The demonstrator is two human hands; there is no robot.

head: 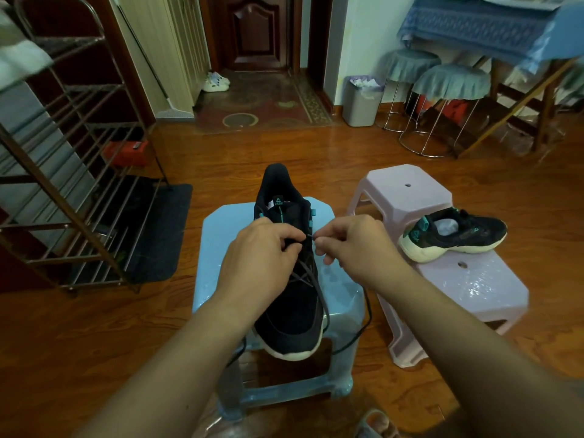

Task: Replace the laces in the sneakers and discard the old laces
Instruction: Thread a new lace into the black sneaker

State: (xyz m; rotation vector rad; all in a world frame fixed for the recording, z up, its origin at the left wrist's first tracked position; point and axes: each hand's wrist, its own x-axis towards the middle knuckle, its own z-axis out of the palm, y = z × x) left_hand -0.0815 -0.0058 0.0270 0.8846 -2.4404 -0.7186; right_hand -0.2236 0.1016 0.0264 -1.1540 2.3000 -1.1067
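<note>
Fingers of the left hand (264,248) curl over the throat of a black shoe (289,314), gripping its upper and a strand of dark lace (316,287); those of the right hand (350,245) pinch a lace tip just right of the eyelets. Whether the tip has entered an eyelet cannot be told, since the fingers cover it.

Shoe: stands on a blue stool (215,248), toe toward the wearer and overhanging the stool's near edge, heel pointing away. Loose lace crosses the upper, then trails off the stool's right side and under the toe; its far end is hidden by the left forearm.

Right of the blue stool: two pink stools (407,188), the nearer one partly hidden by the right forearm. A second shoe (455,237) lies across them, sole edge facing the wearer; pale stuffing shows in its opening, and its lacing is too small to make out.

Left of the blue stool: a metal rack (76,184) standing on a dark mat (164,229), cut off by the frame, with an orange box (126,153) behind its rails.

Far right of the blue stool: a grey bin (361,102) against the wall, holding crumpled pale paper at its rim. Beyond it, two cloth-covered round stools (450,82) and a table (480,23) under a blue cloth, cut off above.
</note>
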